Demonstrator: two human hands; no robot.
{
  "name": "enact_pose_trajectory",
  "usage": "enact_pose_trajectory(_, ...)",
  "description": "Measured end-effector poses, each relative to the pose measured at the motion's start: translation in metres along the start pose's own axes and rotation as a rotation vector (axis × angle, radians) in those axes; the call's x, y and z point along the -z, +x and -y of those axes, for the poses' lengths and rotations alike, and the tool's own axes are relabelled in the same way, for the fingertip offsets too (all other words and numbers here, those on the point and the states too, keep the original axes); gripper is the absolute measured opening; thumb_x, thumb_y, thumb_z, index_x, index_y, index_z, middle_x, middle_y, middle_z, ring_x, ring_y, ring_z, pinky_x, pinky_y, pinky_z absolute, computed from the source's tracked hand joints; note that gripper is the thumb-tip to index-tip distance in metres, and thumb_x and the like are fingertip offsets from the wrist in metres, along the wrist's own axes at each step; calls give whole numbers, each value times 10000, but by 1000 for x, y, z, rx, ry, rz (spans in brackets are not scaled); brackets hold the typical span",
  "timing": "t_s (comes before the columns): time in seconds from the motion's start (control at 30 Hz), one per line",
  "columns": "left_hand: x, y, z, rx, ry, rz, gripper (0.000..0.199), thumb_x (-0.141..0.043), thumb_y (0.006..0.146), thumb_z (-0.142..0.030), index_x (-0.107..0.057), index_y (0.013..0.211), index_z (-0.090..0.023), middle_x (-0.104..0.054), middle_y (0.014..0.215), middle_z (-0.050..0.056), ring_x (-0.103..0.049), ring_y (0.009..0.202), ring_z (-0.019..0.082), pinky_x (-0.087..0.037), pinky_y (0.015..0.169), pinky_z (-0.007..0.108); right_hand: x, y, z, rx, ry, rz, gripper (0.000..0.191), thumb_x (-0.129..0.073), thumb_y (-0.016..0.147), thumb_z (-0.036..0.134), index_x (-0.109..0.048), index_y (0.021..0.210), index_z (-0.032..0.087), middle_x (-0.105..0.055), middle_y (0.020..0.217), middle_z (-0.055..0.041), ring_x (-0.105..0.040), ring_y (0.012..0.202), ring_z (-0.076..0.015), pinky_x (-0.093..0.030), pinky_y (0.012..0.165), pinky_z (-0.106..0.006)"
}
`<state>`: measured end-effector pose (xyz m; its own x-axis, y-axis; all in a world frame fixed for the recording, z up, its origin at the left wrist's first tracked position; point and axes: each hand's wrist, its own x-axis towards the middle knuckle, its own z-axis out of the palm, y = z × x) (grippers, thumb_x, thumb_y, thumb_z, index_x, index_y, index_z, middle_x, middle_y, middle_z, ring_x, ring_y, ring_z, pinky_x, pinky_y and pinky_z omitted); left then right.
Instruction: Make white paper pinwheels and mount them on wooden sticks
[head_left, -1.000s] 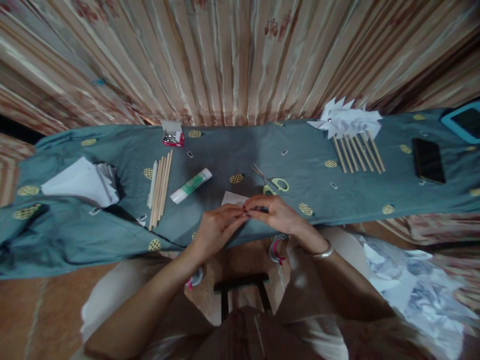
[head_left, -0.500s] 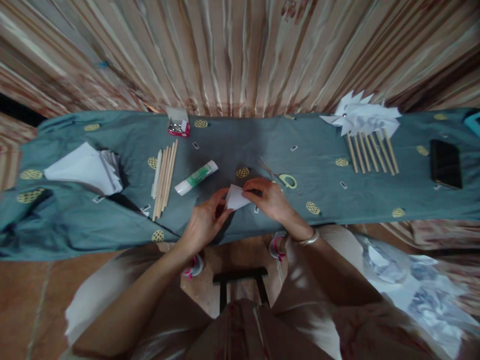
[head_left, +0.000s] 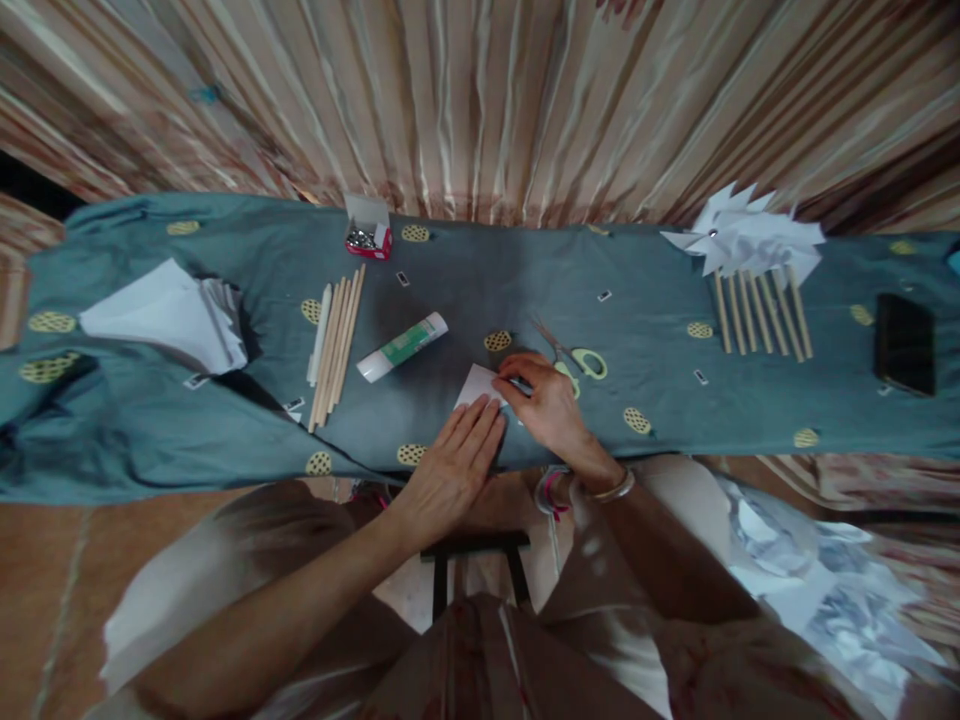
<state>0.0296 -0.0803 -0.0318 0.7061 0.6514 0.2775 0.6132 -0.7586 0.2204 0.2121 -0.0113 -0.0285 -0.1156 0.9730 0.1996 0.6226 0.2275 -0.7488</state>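
A small folded white paper (head_left: 476,384) lies on the cloth-covered table. My left hand (head_left: 459,462) rests flat on its near part, fingers stretched out side by side and holding nothing. At the paper's right edge, my right hand (head_left: 544,402) pinches it between thumb and forefinger, the other fingers curled. Just beyond the right hand lie open scissors (head_left: 589,363) with light green handles. A white and green glue stick (head_left: 403,347) is to the left of the paper.
Wooden sticks (head_left: 337,350) and an open red box of metal pins (head_left: 367,240) are left of centre. A paper stack (head_left: 169,315) lies far left. Paper pinwheels (head_left: 754,238) on sticks and a black phone (head_left: 905,343) are at the right. Curtains hang behind the table (head_left: 645,290).
My left hand has gone from gripping the paper's left side to lying flat over it. The paper is now down on the table. My right hand keeps its pinch at the right edge.
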Motion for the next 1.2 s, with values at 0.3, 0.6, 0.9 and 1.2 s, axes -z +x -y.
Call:
enact_pose_trajectory(0.3, 2, -1, 5, 16, -20, 35, 627, -586, 913, -204, -343, 1441, 30, -430, 1492, 320, -305, 1468, 383, -401, 1152, 551, -2, 0, 1, -4, -39, -13, 127, -617, 853, 198, -643, 731, 222, -703, 857, -46, -647, 877, -215, -505, 846, -350)
enact_pose_trajectory(0.6, 0, -3, 5, 17, -13, 53, 609, -559, 905, -146, -332, 1441, 35, -409, 1506, 318, -254, 1486, 376, -390, 1162, 543, -4, 1, 0, 3, -38, -12, 128, -620, 850, 187, -616, 726, 220, -678, 827, -37, -629, 870, -217, -485, 857, -363)
enact_pose_trajectory(0.9, 2, -3, 6, 12, 2, 70, 619, -581, 913, -182, -339, 1439, 39, -404, 1508, 322, -281, 1475, 387, -392, 1160, 534, -4, 2, 1, 12, -69, -5, 149, -608, 866, 181, -601, 721, 218, -672, 813, -42, -630, 857, -218, -483, 873, -376)
enact_pose_trajectory(1.2, -1, -2, 6, -13, 69, 90, 592, -516, 902, -97, -330, 1442, 58, -386, 1513, 332, -200, 1490, 396, -374, 1164, 547, -2, -4, 0, 80, -110, -28, 97, -624, 900, 288, -656, 910, 197, -708, 986, -90, -652, 971, -246, -514, 914, -402)
